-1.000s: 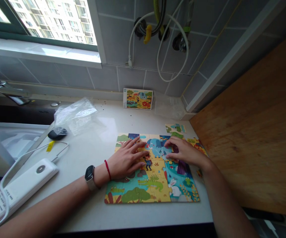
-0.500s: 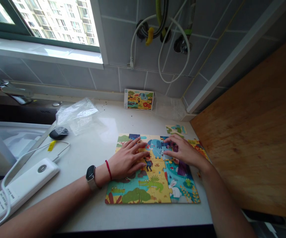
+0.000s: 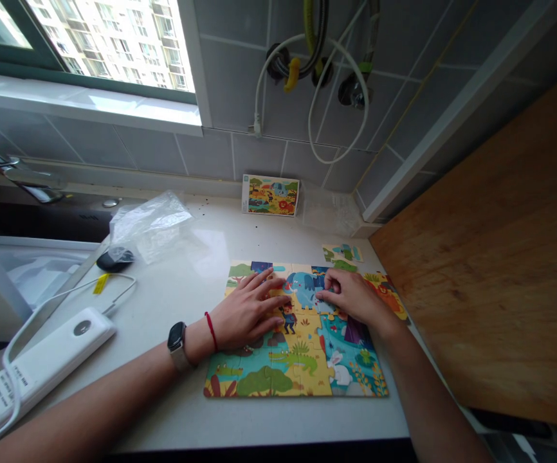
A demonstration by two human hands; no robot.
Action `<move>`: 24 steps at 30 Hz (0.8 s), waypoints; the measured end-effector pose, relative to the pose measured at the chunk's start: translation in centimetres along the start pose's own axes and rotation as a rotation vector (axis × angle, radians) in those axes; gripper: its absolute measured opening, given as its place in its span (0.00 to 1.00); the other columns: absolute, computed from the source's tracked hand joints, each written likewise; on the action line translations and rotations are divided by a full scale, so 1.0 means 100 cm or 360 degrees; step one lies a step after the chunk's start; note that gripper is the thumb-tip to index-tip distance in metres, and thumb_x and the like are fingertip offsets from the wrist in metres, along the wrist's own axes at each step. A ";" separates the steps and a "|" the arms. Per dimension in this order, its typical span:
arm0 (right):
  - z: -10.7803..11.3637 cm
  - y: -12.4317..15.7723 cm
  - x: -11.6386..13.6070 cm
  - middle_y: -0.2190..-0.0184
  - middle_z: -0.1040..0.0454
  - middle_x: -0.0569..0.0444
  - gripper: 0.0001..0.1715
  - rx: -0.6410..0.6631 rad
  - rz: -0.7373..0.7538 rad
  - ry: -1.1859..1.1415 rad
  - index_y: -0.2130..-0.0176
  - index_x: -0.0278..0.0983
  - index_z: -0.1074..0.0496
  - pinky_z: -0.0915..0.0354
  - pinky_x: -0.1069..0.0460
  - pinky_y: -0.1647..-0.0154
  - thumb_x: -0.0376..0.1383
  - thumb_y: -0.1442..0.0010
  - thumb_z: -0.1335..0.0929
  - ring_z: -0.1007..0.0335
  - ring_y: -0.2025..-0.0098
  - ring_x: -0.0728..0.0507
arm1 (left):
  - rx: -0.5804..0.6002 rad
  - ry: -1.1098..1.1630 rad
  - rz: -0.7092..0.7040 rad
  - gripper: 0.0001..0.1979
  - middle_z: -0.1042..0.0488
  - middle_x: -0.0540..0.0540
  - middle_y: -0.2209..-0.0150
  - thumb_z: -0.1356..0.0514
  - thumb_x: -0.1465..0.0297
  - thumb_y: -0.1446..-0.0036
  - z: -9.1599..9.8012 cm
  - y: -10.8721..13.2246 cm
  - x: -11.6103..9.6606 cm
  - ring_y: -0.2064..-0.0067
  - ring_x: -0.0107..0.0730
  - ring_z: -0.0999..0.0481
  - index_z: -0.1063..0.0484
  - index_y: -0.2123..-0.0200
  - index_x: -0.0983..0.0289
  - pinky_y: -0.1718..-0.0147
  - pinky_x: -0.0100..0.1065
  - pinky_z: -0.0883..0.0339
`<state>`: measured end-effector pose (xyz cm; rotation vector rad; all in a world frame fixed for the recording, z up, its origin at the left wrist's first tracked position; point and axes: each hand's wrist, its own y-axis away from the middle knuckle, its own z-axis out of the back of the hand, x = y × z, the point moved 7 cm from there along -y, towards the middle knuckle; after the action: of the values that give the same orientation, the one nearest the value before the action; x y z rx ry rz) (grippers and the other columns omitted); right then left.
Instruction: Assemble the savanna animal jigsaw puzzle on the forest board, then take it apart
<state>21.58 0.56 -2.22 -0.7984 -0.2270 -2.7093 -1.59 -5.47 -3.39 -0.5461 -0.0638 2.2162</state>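
Observation:
A jigsaw puzzle (image 3: 302, 357) lies on the counter, with animals on yellow and blue-green ground. My left hand (image 3: 256, 305) rests flat on its upper left part, fingers spread, nothing held. Over the upper right, beside the blue elephant (image 3: 302, 289), my right hand (image 3: 353, 296) is closed in a pinch. Its thumb and curled forefinger are at a light-blue puzzle piece (image 3: 324, 303) at the elephant's rear; the palm hides the pieces beneath. Loose pieces (image 3: 343, 253) lie just beyond the right hand. A lion piece (image 3: 387, 296) lies to the right of it.
The picture card (image 3: 271, 195) leans against the wall. Clear plastic bags (image 3: 150, 222) lie at the back left, near a black object (image 3: 114, 259). A white power bank (image 3: 42, 370) with a cable is at left, near the sink (image 3: 76, 222). A wooden panel (image 3: 481, 244) borders the right.
My right hand has drawn its fingers together from a spread grasp into a pinch and turned slightly, uncovering more of the lion piece. My left hand has stayed put.

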 end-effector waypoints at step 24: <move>0.019 -0.001 -0.005 0.77 0.29 0.56 0.30 -0.0223 -0.0101 -0.1001 0.75 0.39 0.29 0.37 0.52 0.73 0.60 0.39 0.28 0.36 0.75 0.48 | -0.0183 0.0137 -0.0121 0.16 0.29 0.59 0.35 0.44 0.60 0.26 0.015 0.000 -0.007 0.29 0.55 0.38 0.24 0.44 0.58 0.33 0.59 0.36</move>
<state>22.85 1.19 -0.92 -1.6944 -0.1987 -2.4634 -1.81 -5.80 -1.79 -0.6904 -0.1648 2.1217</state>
